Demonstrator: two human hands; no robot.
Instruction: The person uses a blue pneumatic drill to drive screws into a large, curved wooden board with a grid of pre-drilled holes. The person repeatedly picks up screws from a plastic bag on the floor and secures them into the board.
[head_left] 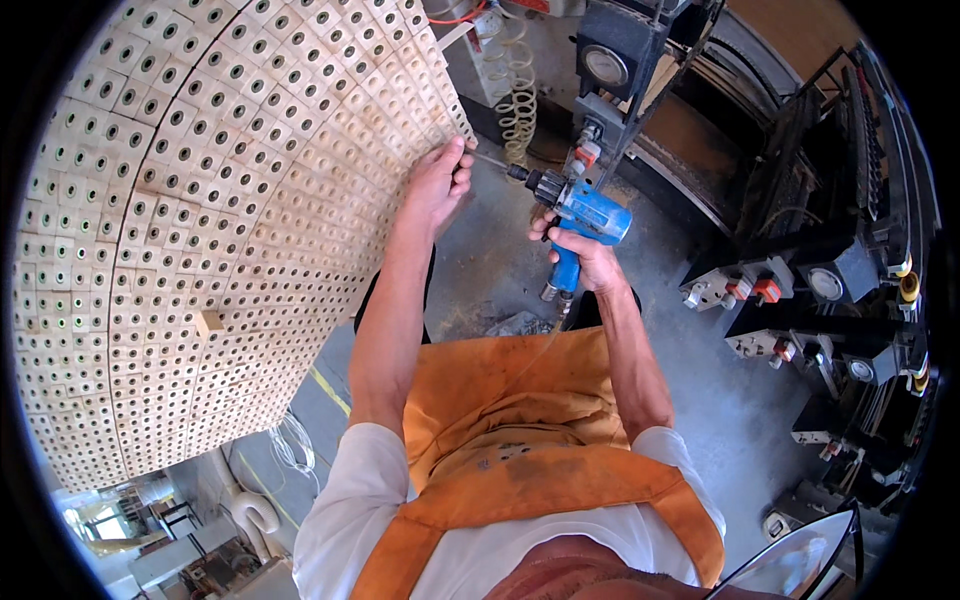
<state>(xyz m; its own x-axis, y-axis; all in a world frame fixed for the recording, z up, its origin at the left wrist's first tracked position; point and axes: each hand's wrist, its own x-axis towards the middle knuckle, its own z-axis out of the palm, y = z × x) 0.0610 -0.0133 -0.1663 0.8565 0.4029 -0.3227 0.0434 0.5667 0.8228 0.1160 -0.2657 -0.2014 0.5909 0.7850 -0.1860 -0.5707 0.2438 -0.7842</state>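
Wooden block stack: a tall wall of pale square wooden blocks, each with a round hole in its face, fills the left side; the rows curve with the lens.
Loose block: one small block sticks out from the face of the stack, lower left.
Left hand: the left hand is raised against the right edge of the stack, fingers curled and pinched on the corner block; whether it grips anything else cannot be told.
Drill bit: a thin bit runs from the chuck toward the left hand's fingertips and the stack's edge.
Pneumatic drill: a blue pistol-grip air drill sits just right of the left hand, pointed left at the blocks.
Right hand: the right hand is closed tight around the drill's handle.
Coiled hose: a pale spiral air hose hangs above the drill.
Machinery: dark machines with gauges and red knobs stand on the right, on a grey floor.
Clothing: an orange apron over a white shirt.
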